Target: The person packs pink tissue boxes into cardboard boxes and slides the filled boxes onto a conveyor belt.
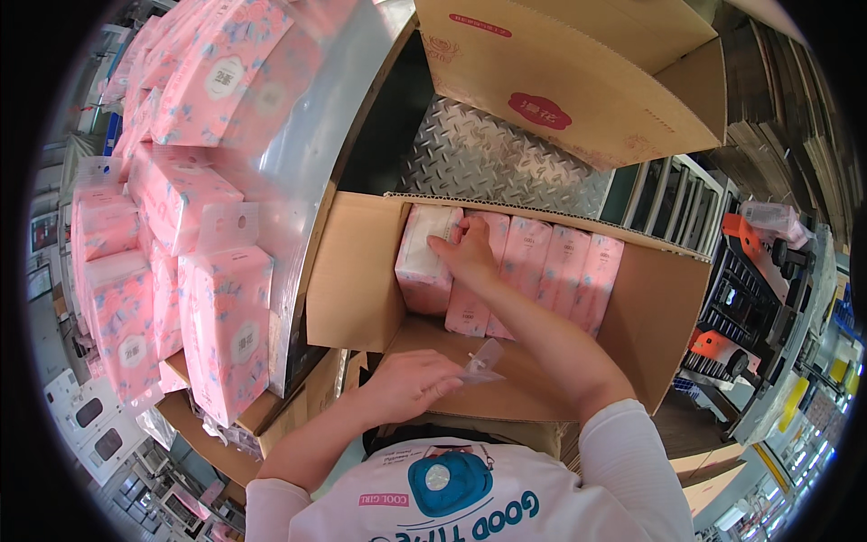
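My right hand (470,257) reaches into an open cardboard box (646,312). Its thumb lies on the pale end of the leftmost pink tissue pack (424,280), and its fingers bend down beside that pack's right edge. More pink tissue packs (524,262) stand in a row to the right, against the box's far wall. Over the box's near left edge, my left hand (411,388) is closed, with a clear plastic tab (483,361) at its fingertips. What the tab belongs to cannot be made out.
At the left, many pink tissue packs (226,316) are piled beside a shiny metal surface (334,99). Behind the box lies a diamond-plate metal surface (506,149), with another open carton (578,72) beyond. Flattened cardboard (786,90) and orange-and-black equipment (741,289) stand at the right.
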Motion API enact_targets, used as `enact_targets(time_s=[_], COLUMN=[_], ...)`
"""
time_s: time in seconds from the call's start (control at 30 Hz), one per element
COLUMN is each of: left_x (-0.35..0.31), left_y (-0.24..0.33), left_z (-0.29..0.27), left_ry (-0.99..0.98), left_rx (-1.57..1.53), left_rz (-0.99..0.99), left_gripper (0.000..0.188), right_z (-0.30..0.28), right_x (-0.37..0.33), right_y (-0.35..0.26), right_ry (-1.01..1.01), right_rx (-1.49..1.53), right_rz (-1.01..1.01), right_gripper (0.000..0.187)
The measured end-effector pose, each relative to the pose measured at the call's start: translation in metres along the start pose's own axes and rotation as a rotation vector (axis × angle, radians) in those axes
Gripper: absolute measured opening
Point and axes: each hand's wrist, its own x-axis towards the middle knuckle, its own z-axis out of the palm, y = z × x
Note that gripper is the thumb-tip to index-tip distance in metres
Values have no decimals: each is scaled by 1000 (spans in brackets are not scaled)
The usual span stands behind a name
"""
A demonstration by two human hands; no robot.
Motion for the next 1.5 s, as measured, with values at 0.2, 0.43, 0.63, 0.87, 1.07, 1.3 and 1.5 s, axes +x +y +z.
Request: enact_targets(time_s=[0.2, 0.43, 0.63, 0.87, 1.07, 1.3, 1.5], left_x=[4, 18, 70, 68, 86, 28, 46], left_y=[-1, -2, -28, -22, -19, -56, -17], left_z=[3, 1, 13, -11, 1, -32, -20], left_ry=[31, -22, -102, 122, 191, 315, 107], left_rx=[-15, 23, 27, -431, -554, -510, 258], left_rz=[49, 51, -448, -666, -535, -620, -335], left_gripper=[14, 15, 32, 34, 47, 40, 70], right_z=[14, -3, -164, -221, -138, -164, -89], right_x=[-2, -7, -36, -64, -79, -22, -60], right_y=[-7, -2, -5, -28, -54, -13, -86], right_ry=[99, -4, -96, 9, -406, -377, -28], right_rx=[-15, -79, 212, 270, -151, -133, -151], right_rz=[-20, -3, 72, 75, -288, -26, -648], right_gripper=[81, 80, 37, 29, 42, 37, 31])
